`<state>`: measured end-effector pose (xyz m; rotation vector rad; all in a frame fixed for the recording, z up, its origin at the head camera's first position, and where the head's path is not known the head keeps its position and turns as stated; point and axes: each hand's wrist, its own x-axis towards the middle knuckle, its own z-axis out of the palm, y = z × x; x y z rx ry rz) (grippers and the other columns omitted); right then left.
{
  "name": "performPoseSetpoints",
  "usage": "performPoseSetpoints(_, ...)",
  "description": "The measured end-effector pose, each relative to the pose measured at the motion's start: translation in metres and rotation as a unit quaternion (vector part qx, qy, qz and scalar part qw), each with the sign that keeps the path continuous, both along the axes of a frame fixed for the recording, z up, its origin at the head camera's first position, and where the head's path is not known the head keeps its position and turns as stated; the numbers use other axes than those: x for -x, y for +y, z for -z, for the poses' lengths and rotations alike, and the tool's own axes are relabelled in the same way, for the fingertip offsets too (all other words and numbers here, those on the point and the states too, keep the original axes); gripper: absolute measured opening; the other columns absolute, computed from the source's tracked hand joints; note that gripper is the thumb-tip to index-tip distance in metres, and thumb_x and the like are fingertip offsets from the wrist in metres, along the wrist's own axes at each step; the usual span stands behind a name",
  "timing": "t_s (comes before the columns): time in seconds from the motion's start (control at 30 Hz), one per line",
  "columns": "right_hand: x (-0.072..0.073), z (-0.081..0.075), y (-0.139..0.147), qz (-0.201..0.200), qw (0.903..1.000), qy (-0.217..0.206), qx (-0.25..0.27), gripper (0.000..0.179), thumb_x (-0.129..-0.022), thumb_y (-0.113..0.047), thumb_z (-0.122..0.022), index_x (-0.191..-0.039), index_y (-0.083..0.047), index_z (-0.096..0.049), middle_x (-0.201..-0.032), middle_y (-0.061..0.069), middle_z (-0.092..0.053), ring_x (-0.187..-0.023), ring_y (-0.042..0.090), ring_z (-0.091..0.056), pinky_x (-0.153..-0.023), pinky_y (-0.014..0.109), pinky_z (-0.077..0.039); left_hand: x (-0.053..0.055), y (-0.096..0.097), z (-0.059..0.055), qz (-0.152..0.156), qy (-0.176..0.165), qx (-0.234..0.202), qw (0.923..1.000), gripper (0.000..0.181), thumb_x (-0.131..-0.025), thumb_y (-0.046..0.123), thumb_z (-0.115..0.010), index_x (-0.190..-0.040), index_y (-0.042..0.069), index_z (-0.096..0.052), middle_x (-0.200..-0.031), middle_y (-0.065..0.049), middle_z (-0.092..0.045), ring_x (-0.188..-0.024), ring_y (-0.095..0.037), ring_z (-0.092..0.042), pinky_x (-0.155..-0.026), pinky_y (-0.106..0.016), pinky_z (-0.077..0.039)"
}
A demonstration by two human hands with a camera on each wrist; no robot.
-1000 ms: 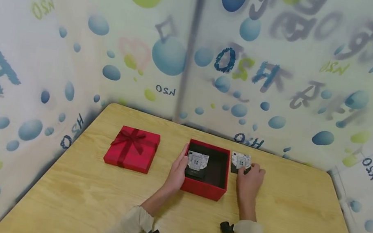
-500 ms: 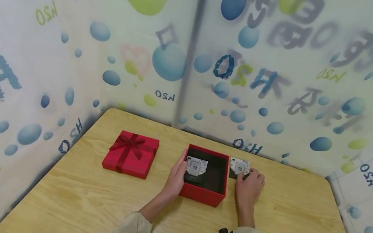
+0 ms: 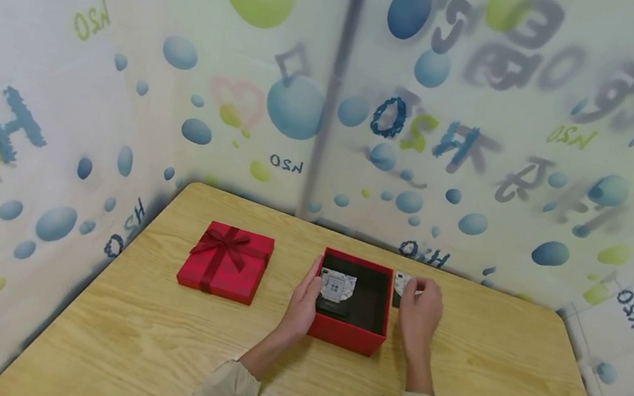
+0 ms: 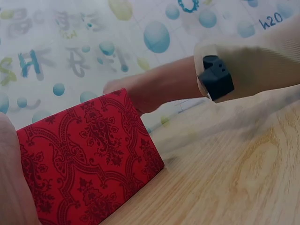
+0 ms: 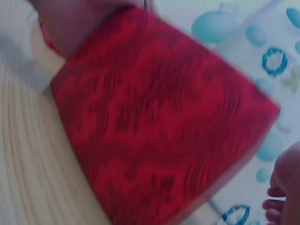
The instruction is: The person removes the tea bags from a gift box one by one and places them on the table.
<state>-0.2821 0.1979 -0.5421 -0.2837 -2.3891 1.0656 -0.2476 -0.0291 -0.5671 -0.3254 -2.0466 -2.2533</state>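
In the head view an open red box [image 3: 346, 336] with a black inside stands on the table. A flat packet [image 3: 334, 287], black with a white patterned label, leans inside its left part. My left hand [image 3: 301, 305] rests along the box's left wall, fingers stretched out; its palm side [image 4: 14, 178] shows in the left wrist view. Just right of the box is a similar packet [image 3: 399, 288], partly covered by my right hand [image 3: 421, 312]. That hand's fingers are bent at the packet; whether they pinch it is hidden. The right wrist view shows bent fingers [image 5: 275, 208].
A red lid [image 3: 225, 263] with a dark red ribbon bow lies left of the box. Behind the wooden table [image 3: 140, 337] stands a wall [image 3: 220, 167] printed with blue and green bubbles. A small black camera [image 4: 217, 77] sits on the right cuff.
My right hand has shifted slightly left and up over the packet beside the box, covering more of it. The left hand stays against the box. The head view has tilted slightly.
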Motion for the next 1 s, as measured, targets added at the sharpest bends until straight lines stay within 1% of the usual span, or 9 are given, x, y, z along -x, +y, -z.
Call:
performPoseSetpoints(0.13,-0.009,-0.013,-0.014,-0.027,0.9992,-0.019,0.021,0.027,-0.107,-0.018,-0.055,-0.113,0.005,-0.067,-0.108,0.022,-0.067,-0.09,0.035,-0.06,-0.08,0.047,-0.049,-0.002,0.001,0.002,0.0,-0.005,0.0,1.0,0.054,-0.116,0.01,-0.025,-0.167,0.005,-0.014,-0.175,-0.012,-0.013,-0.161,-0.028,-0.01,-0.129,-0.049,-0.012)
performPoseSetpoints(0.23,-0.018,-0.024,-0.029,-0.051,0.9985,-0.012,0.016,0.027,-0.105,-0.017,-0.058,-0.119,0.006,-0.064,-0.115,0.024,-0.062,-0.093,0.035,-0.057,-0.08,0.047,-0.048,-0.002,0.001,0.003,0.002,-0.006,0.0,1.0,0.053,-0.116,0.011,-0.025,-0.167,0.002,-0.013,-0.174,-0.015,-0.013,-0.161,-0.028,-0.01,-0.129,-0.049,-0.011)
performPoseSetpoints(0.33,-0.025,-0.029,-0.044,-0.082,0.9964,0.012,-0.013,0.026,-0.103,-0.014,-0.062,-0.121,0.005,-0.064,-0.115,0.023,-0.059,-0.088,0.033,-0.054,-0.076,0.044,-0.046,-0.002,0.002,0.003,0.002,-0.008,0.0,1.0,0.053,-0.116,0.011,-0.024,-0.167,0.001,-0.013,-0.174,-0.016,-0.012,-0.161,-0.028,-0.01,-0.129,-0.049,-0.011)
performPoseSetpoints(0.47,-0.032,-0.03,-0.06,-0.132,0.9885,0.034,-0.064,0.019,-0.101,-0.008,-0.064,-0.115,0.003,-0.067,-0.109,0.02,-0.06,-0.075,0.025,-0.052,-0.069,0.039,-0.046,-0.004,0.003,0.003,0.003,-0.014,-0.005,0.9999,0.054,-0.115,0.012,-0.025,-0.168,0.004,-0.013,-0.175,-0.013,-0.013,-0.161,-0.028,-0.01,-0.129,-0.051,-0.011)
performPoseSetpoints(0.53,-0.035,-0.029,-0.064,-0.153,0.9841,0.028,-0.086,0.018,-0.1,-0.007,-0.065,-0.114,0.003,-0.068,-0.109,0.019,-0.061,-0.074,0.023,-0.053,-0.068,0.039,-0.048,-0.006,0.003,0.002,0.004,-0.019,-0.007,0.9998,0.054,-0.116,0.013,-0.025,-0.168,0.007,-0.013,-0.175,-0.011,-0.013,-0.161,-0.026,-0.011,-0.129,-0.051,-0.012)
performPoseSetpoints(0.63,-0.038,-0.027,-0.07,-0.167,0.9784,-0.007,-0.121,0.02,-0.1,-0.009,-0.067,-0.116,0.001,-0.067,-0.112,0.019,-0.061,-0.078,0.025,-0.057,-0.071,0.042,-0.053,-0.006,0.004,0.002,0.007,-0.027,-0.01,0.9996,0.054,-0.116,0.014,-0.025,-0.169,0.01,-0.013,-0.175,-0.01,-0.014,-0.16,-0.024,-0.011,-0.129,-0.049,-0.013)
performPoseSetpoints(0.73,-0.037,-0.025,-0.074,-0.172,0.9688,-0.055,-0.17,0.026,-0.1,-0.014,-0.069,-0.122,0.0,-0.067,-0.117,0.02,-0.064,-0.086,0.03,-0.064,-0.078,0.048,-0.058,-0.005,0.003,0.002,0.007,-0.029,-0.008,0.9995,0.054,-0.116,0.013,-0.026,-0.169,0.01,-0.014,-0.175,-0.01,-0.014,-0.16,-0.025,-0.012,-0.129,-0.05,-0.013)
performPoseSetpoints(0.87,-0.033,-0.027,-0.079,-0.186,0.946,-0.119,-0.238,0.034,-0.1,-0.024,-0.068,-0.129,-0.005,-0.067,-0.115,0.016,-0.072,-0.085,0.028,-0.068,-0.076,0.045,-0.06,-0.001,0.001,0.0,-0.002,-0.024,-0.006,0.9997,0.054,-0.115,0.013,-0.027,-0.169,0.011,-0.016,-0.175,-0.009,-0.016,-0.16,-0.025,-0.013,-0.129,-0.051,-0.013)
performPoseSetpoints(1.0,-0.029,-0.031,-0.082,-0.203,0.9233,-0.164,-0.282,0.043,-0.1,-0.032,-0.069,-0.134,-0.006,-0.066,-0.087,0.01,-0.074,-0.066,0.021,-0.06,-0.059,0.035,-0.051,0.001,0.0,-0.001,-0.007,-0.017,-0.001,0.9998,0.054,-0.116,0.014,-0.028,-0.168,0.011,-0.018,-0.174,-0.01,-0.017,-0.16,-0.025,-0.013,-0.129,-0.051,-0.012)
